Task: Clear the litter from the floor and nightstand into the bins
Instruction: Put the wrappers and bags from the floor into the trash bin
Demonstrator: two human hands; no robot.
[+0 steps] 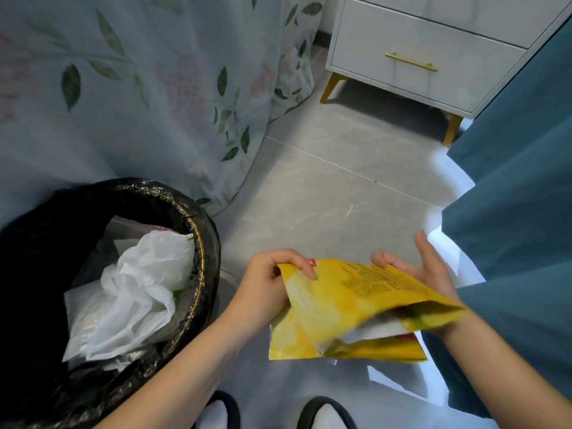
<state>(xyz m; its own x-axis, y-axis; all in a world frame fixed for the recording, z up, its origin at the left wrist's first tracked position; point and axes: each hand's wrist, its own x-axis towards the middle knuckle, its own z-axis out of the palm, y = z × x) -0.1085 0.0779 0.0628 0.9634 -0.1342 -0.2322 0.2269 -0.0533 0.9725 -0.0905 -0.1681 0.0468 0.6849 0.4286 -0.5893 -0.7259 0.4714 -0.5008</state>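
Note:
I hold a yellow snack bag in front of me, above the floor. My left hand pinches its top left corner, thumb on the front. My right hand grips the bag's right side from behind, with the fingertips curled over the top edge. The bag's mouth gapes at the right and something white shows inside. To the left stands a bin lined with a black bag, holding crumpled white plastic bags. A white nightstand stands at the back right; its top is out of view.
A floral bedspread hangs down at the left behind the bin. Teal curtains hang along the right. Grey floor tiles lie between the bed and the nightstand. My slippered feet show at the bottom edge.

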